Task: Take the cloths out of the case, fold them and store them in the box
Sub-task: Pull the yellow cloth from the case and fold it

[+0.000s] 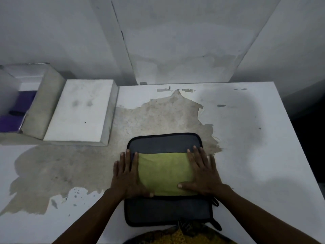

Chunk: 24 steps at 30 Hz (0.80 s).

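Note:
A grey cloth [161, 144] with a black border lies spread flat on the table near its front edge. A yellow-green folded panel [164, 173] lies across its middle. My left hand [127, 175] presses flat on the left side of that panel, fingers straight. On the right side rests my right hand [202, 171], flat too, with its thumb stretched over the panel's lower edge. An open white box [52, 101] stands at the back left, with purple cloth [15, 113] inside it. No case is in view.
The white table [255, 155] has a large worn, peeled patch [149, 118] in the middle. The box's white lid [80, 110] lies flat next to the box. A stained wall rises close behind the table. The table's right edge drops off into darkness.

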Each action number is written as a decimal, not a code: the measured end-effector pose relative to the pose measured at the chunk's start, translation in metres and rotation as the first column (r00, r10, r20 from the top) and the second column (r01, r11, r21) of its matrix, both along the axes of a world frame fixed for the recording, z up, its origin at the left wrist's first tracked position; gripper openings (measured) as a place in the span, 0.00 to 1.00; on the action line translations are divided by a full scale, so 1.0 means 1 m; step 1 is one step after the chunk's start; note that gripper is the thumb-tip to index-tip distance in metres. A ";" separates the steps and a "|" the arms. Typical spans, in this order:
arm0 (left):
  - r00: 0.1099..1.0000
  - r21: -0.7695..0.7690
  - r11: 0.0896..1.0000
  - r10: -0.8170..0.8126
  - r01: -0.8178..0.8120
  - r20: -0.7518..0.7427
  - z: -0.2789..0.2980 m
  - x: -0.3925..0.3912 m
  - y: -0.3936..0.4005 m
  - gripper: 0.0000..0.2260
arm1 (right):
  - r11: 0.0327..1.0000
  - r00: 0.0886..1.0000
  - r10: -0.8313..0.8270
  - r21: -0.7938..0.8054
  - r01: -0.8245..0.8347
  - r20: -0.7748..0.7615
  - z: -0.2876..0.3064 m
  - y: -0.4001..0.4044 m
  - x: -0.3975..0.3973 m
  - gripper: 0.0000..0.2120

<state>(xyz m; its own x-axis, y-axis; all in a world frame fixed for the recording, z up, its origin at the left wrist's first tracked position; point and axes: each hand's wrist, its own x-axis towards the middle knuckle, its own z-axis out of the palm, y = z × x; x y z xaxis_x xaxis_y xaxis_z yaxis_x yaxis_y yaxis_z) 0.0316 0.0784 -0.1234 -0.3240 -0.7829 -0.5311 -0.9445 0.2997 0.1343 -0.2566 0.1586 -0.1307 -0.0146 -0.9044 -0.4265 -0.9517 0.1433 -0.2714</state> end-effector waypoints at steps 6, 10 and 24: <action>0.957 -0.180 0.972 0.101 -0.153 -0.272 0.014 -0.020 -0.024 0.44 | 0.974 0.983 -0.097 -0.190 0.127 0.159 0.015 -0.002 -0.008 0.35; 0.971 -0.175 0.979 0.059 -0.102 -0.233 0.021 -0.021 -0.050 0.25 | 0.953 0.973 -0.182 -0.218 0.210 0.140 0.024 -0.013 -0.020 0.16; 0.800 0.064 0.991 0.135 -0.120 -0.585 0.047 0.010 -0.027 0.17 | 0.866 0.880 -0.170 -0.359 0.349 0.444 0.039 0.030 -0.034 0.15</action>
